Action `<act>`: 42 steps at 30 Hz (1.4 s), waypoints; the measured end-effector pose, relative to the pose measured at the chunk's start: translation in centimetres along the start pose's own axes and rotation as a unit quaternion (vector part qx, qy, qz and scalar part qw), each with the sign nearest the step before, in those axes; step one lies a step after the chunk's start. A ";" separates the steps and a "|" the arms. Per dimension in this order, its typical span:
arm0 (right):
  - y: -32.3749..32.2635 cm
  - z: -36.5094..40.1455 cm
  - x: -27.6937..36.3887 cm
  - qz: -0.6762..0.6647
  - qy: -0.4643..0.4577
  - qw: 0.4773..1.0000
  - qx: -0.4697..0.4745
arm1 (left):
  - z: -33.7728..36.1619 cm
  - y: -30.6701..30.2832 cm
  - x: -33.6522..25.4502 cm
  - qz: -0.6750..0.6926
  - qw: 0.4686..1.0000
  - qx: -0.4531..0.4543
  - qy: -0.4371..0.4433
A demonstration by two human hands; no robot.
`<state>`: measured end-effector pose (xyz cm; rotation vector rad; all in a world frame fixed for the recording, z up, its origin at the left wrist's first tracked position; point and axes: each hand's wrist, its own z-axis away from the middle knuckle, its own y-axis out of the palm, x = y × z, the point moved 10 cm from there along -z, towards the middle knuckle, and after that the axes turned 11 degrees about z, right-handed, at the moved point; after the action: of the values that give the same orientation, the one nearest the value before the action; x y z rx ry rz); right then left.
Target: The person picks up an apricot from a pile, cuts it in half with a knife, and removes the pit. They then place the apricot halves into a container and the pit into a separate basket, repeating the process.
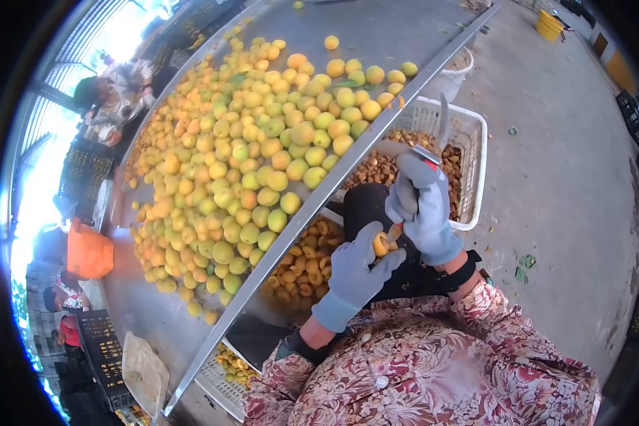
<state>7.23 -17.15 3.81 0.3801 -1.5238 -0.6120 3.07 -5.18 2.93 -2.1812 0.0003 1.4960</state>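
Note:
My left hand [360, 271], in a grey glove, pinches a cut apricot [382, 246] between thumb and fingers. Just above it, my grey-gloved right hand [422, 206] is closed around a knife [444, 122], its blade pointing up and away and a bit of red showing at the handle. The right hand's lower edge comes close to the fruit, where a small orange-brown piece shows between the two hands. Beyond the right hand, a white basket [481, 163] holds many brown apricot pits [366, 172]. Left of my left hand lie halved apricots [309, 264], below the table edge.
A metal table [397, 39] with a raised rim carries a big heap of whole apricots [255, 149]. Another white basket [209, 387] stands under its near corner. Across the table are a person [121, 92], an orange bucket [90, 250] and black crates [99, 348]. A yellow basket [549, 25] stands far right.

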 end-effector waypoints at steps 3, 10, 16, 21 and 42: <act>-0.4 0.0 -0.7 -0.014 0.032 0.999 0.002 | 0.0 0.6 0.8 0.016 1.000 0.009 -0.023; -4.8 -1.9 -4.1 -0.251 0.096 0.962 -0.051 | -2.2 0.6 -2.5 -0.107 0.988 -0.014 0.112; -6.0 -1.9 -7.9 -0.495 0.180 0.841 -0.124 | -3.4 2.2 -0.2 -0.036 0.993 -0.009 0.116; -8.1 -5.8 -5.7 -0.599 0.123 0.789 -0.062 | -4.4 2.1 2.7 0.076 0.995 -0.058 0.008; -9.7 -3.6 -0.4 0.618 -0.100 0.766 -0.146 | 2.7 -8.7 3.0 -0.080 0.992 -0.064 -0.078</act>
<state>9.49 -25.10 -2.38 -0.9431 -1.4818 0.2027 4.28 4.32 2.99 -2.0994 -0.3244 1.6072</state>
